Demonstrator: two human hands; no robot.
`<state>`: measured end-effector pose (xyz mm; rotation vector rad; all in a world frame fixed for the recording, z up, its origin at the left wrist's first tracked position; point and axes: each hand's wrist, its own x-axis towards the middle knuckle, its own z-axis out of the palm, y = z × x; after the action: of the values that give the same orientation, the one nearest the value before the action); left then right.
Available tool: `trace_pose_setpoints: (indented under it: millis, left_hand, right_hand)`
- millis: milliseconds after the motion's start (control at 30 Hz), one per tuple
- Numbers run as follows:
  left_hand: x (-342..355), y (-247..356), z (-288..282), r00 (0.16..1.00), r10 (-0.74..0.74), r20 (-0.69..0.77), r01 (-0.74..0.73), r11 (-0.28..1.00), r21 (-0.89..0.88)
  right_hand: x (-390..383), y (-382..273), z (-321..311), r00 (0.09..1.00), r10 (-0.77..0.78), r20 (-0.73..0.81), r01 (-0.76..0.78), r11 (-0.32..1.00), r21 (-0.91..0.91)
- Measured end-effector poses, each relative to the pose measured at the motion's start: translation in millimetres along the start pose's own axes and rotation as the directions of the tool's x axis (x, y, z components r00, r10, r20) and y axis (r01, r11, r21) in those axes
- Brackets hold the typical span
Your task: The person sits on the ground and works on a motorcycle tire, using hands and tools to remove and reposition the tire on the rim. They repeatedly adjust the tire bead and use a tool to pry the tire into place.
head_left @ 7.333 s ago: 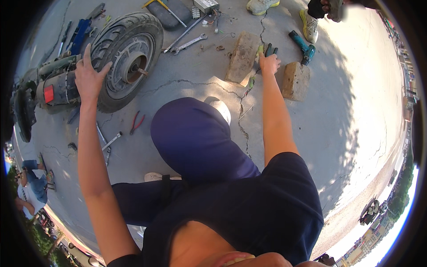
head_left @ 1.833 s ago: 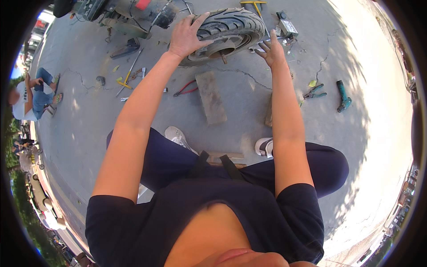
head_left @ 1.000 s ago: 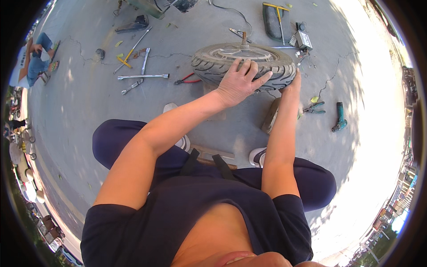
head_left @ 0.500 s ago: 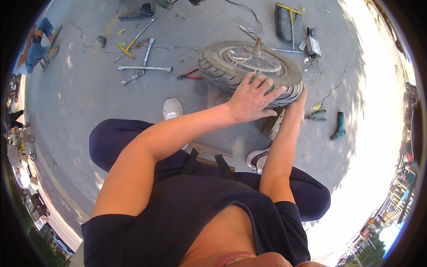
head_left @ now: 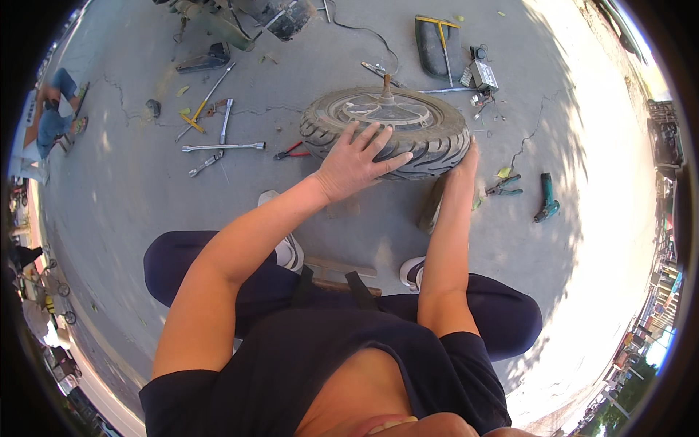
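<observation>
Head view: Tipped over moments ago, the wheel [head_left: 410, 121] now lies almost flat near a block [head_left: 431, 207], axle [head_left: 386, 89] upward; left hand [head_left: 354, 164] spread against it, right hand [head_left: 464, 164] at its edge, grip hidden.

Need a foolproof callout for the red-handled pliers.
Find the big tyred wheel with its axle pointing up. Just left of it, between wheel and horizontal silver wrench, lie the red-handled pliers. Handle colour separates them from the teal-handled pliers right of the wheel.
</observation>
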<state>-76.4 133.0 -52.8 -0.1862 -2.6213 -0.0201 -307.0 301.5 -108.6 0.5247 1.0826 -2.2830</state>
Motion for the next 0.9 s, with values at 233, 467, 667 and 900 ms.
trace_pose_setpoints:
  millis: [233,467,667,900]
  left_hand:
    - [32.6,-17.1,-23.4,0.999,-0.048,0.007,0.048,0.996,-0.073]
    - [101.1,-32.6,-25.4,0.983,-0.149,0.105,0.158,0.983,-0.088]
    - [176.7,-47.9,-29.9,0.964,-0.156,0.214,0.183,0.977,-0.111]
    - [229.7,-80.6,-16.5,0.930,-0.120,0.348,0.222,0.937,-0.269]
  right_hand:
    - [-0.5,-23.8,46.9,0.996,0.092,0.010,-0.093,0.994,0.050]
    - [39.1,-31.3,40.8,0.992,0.100,0.079,-0.114,0.971,0.210]
    - [49.9,18.7,-2.8,0.981,0.156,-0.118,-0.126,0.966,0.226]
    - [57.0,93.2,-45.7,0.938,0.288,-0.190,-0.267,0.955,0.129]
